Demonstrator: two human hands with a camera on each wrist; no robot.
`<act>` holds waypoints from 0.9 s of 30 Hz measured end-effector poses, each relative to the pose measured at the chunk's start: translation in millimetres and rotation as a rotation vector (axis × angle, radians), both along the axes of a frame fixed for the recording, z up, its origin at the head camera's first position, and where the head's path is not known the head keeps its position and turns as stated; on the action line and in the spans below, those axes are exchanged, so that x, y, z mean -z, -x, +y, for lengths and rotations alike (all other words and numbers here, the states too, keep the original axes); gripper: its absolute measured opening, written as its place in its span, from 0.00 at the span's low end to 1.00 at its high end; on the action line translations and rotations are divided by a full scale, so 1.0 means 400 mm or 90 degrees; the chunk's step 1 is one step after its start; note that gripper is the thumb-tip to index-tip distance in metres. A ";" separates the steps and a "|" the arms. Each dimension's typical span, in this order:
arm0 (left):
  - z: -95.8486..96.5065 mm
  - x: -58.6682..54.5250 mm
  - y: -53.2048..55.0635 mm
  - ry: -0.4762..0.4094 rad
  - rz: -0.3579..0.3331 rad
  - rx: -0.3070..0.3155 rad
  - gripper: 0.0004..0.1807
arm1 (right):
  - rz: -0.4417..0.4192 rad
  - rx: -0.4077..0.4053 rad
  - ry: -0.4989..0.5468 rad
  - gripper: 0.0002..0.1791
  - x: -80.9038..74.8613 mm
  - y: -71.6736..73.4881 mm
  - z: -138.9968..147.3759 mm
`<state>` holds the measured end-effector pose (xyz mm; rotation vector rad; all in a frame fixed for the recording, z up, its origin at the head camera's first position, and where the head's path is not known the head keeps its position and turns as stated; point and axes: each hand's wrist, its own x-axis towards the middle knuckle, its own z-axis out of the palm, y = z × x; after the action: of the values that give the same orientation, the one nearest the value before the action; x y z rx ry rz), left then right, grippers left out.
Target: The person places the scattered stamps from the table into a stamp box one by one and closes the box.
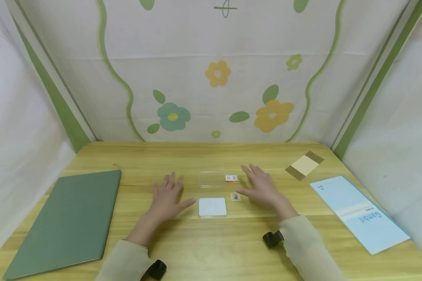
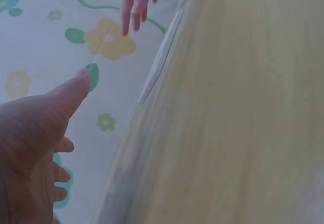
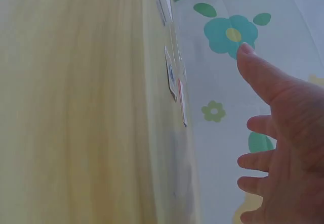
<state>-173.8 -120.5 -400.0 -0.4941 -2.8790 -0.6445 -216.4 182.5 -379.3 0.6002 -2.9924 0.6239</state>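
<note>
Both hands are spread over the middle of the table, holding nothing. My left hand (image 1: 167, 201) has its thumb pointing toward a small clear case with a white insert (image 1: 212, 207). Behind that case lies a flat transparent lid (image 1: 211, 179). My right hand (image 1: 260, 186) is just right of two small pieces: a white card with a red edge (image 1: 231, 178) and a square stamp-like piece with a dark round print (image 1: 236, 196). The left wrist view shows the left thumb (image 2: 73, 90) held apart from the fingers; the right wrist view shows the right hand (image 3: 288, 133) likewise spread.
A large green folder (image 1: 67, 218) lies at the left of the table. On the right are a light blue "Gambit" booklet (image 1: 358, 212) and, farther back, a brown-and-cream card (image 1: 304, 166). A flower-patterned cloth (image 1: 190, 78) hangs behind the table (image 1: 211, 249).
</note>
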 end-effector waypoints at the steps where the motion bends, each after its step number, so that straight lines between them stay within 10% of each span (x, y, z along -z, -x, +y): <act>1: 0.003 0.003 0.001 -0.007 0.002 0.006 0.47 | -0.004 -0.006 0.013 0.44 0.003 0.005 -0.006; 16: 0.039 0.062 -0.006 -0.072 -0.024 0.078 0.47 | -0.053 0.003 0.204 0.32 0.079 0.075 -0.031; 27: 0.053 0.068 -0.017 -0.047 -0.014 0.087 0.44 | 0.026 0.083 0.192 0.22 0.114 0.086 -0.043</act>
<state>-167.1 -99.3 -427.1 -0.6824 -2.8481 -0.7789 -250.6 165.3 -424.8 0.3900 -2.7897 1.0119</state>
